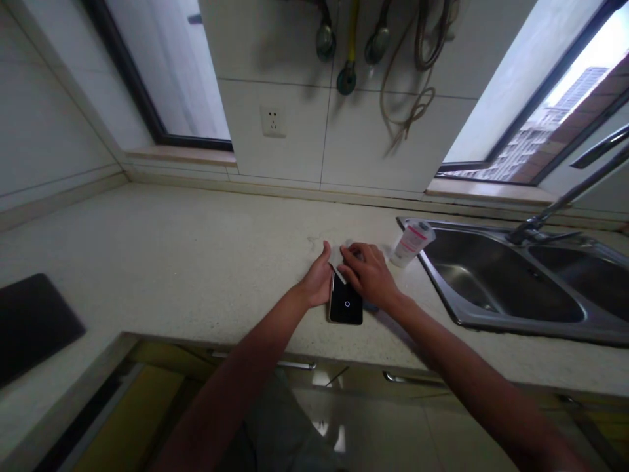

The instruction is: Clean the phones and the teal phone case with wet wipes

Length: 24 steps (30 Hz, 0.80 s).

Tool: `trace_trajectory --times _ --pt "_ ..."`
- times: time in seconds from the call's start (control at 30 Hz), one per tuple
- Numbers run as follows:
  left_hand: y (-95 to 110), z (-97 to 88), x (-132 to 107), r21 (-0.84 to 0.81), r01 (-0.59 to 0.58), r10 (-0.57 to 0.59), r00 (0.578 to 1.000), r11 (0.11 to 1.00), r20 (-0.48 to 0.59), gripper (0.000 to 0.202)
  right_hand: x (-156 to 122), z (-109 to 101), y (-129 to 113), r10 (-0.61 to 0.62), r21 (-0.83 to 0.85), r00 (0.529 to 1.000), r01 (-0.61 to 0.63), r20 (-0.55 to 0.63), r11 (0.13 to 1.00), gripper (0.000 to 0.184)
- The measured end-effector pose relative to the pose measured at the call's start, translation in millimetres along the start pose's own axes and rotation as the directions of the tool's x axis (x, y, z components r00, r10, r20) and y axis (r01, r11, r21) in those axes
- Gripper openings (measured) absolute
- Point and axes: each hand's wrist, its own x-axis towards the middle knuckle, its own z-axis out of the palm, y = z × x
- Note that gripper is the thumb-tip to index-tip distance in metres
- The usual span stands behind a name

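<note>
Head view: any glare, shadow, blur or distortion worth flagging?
Head view: sky at upper right nearly blown out; glints on sink and floor; forearms dim; left hand and right hand slightly soft, phone ring readable; wide-angle stretch leans verticals outward.

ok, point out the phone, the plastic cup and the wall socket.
Phone (346, 301): head view, dark front face.
Plastic cup (411, 244): head view, pink-printed side.
Wall socket (272, 122): head view, middle of faceplate.

Open counter (196, 255) left, container (411, 244) blocking right
</note>
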Motion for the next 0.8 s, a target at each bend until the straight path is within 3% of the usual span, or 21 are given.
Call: trace_trajectory --times 0.13,0.3,0.53,0.67,0.8 --pt "-1 2.0 -1 -0.009 0.008 -0.008 1.000 1.000 -0.020 0.076 2 -1 3 -0.015 0.024 1.000 0.014 0.023 1.000 0.049" --pt "4 -0.9 1 -0.079 -0.083 0.075 0.991 0.993 -0.107 0.083 1 -6 3 -0.242 0.105 0.968 0.235 0.061 0.966 0.039" --pt "16 -8.3 -2 -0.023 -0.112 0.105 0.977 0.993 -0.187 0.099 -2 -10 -16 -0.539 0.273 0.842 0.516 0.012 0.812 0.028" --pt "20 -10.3 -3 -0.042 -0.249 0.235 0.949 0.967 -0.211 0.090 -3 -16 -27 -0.597 0.336 0.802 0.556 0.024 0.760 0.026" --pt "21 -11.3 -2 -0.074 -0.308 0.280 0.925 0.949 -0.255 0.082 -3 -19 -27 -0.594 0.351 0.804 0.548 0.030 0.760 0.026"
